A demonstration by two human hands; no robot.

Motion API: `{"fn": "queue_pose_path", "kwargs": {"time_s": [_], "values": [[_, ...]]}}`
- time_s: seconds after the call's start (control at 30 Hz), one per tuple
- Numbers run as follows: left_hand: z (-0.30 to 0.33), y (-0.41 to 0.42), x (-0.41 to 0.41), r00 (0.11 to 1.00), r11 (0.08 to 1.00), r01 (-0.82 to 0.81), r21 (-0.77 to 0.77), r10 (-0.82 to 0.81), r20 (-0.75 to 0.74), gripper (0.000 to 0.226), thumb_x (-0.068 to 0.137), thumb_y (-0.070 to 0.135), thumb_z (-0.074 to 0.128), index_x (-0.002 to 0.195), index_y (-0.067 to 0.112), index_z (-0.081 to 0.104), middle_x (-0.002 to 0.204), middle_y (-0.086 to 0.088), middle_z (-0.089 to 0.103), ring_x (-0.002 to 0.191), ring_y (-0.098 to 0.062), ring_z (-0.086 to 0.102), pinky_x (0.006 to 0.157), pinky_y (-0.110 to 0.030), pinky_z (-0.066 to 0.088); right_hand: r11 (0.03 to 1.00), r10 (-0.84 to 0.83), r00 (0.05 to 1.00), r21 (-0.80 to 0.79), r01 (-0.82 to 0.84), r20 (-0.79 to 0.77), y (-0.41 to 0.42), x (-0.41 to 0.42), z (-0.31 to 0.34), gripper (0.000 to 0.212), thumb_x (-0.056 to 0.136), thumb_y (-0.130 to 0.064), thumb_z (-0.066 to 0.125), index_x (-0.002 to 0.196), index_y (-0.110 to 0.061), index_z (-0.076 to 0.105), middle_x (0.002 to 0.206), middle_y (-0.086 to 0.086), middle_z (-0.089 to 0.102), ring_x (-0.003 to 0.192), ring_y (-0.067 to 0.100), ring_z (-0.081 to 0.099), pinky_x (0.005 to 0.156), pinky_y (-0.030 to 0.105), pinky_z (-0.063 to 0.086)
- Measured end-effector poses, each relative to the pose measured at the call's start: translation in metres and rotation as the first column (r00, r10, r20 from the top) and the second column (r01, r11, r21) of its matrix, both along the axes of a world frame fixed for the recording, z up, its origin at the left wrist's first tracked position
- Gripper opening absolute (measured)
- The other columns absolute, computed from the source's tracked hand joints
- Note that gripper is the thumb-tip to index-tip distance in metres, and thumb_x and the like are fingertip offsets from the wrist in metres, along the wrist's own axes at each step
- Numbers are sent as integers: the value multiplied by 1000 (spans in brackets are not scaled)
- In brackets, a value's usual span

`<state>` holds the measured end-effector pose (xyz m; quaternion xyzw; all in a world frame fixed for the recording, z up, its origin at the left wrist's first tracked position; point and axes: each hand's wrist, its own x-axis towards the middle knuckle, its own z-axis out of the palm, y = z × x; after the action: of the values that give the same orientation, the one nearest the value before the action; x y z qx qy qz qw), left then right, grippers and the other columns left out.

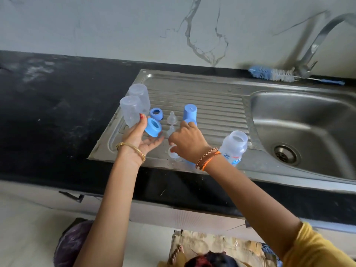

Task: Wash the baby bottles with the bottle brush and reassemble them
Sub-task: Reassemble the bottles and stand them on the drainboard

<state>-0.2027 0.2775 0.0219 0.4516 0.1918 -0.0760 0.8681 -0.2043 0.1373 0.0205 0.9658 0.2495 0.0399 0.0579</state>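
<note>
Bottles (134,105), blue collars (156,114), teats (172,118) and caps (190,112) crowd the drainboard (215,101) before my fingers (176,149); its far ribs and the sink basin (300,120) lie open.

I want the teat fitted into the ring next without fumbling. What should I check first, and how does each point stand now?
1. Ring in the left hand: ok, held between thumb and fingers, opening facing up.
2. Teat in the right hand: cannot tell, the hand covers most of it.
3. Open bottle ready to take the ring: ok, upright by the basin.
4. Spare teats within reach: ok, standing on the drainboard.
5. Cap at hand: ok, standing behind the right hand.
6. Parts clean: cannot tell.
</note>
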Motion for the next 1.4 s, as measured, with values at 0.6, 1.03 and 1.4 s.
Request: {"fn": "queue_pose_path", "kwargs": {"time_s": [0.6,1.03,1.4], "values": [[48,-150,42,913,937,342,72,-349,210,24,86,-1,55,89,21,62,84,2,59,78,-14,57,64,-22,56,171,-724,572,703,691,-386,-228,25,50,9,84,-4,60,87,-5,68,76,10,70,75,29,63,63,28,50],[34,-201,80,871,794,85,601,-352,342,43,65,-6,77,93,24,62,84,5,60,76,-9,58,66,-13,51,-801,216,837,400,447,-504,-236,32,41,18,91,2,45,84,-5,60,79,8,65,66,19,68,60,20,57],[44,-219,111,765,412,-136,901,-534,359,53,52,14,90,99,10,66,87,8,58,74,-8,52,63,-2,37,-671,195,875,590,449,-443,-212,69,43,12,89,-3,52,90,-10,62,66,-5,68,56,2,60,53,13,48]]}}
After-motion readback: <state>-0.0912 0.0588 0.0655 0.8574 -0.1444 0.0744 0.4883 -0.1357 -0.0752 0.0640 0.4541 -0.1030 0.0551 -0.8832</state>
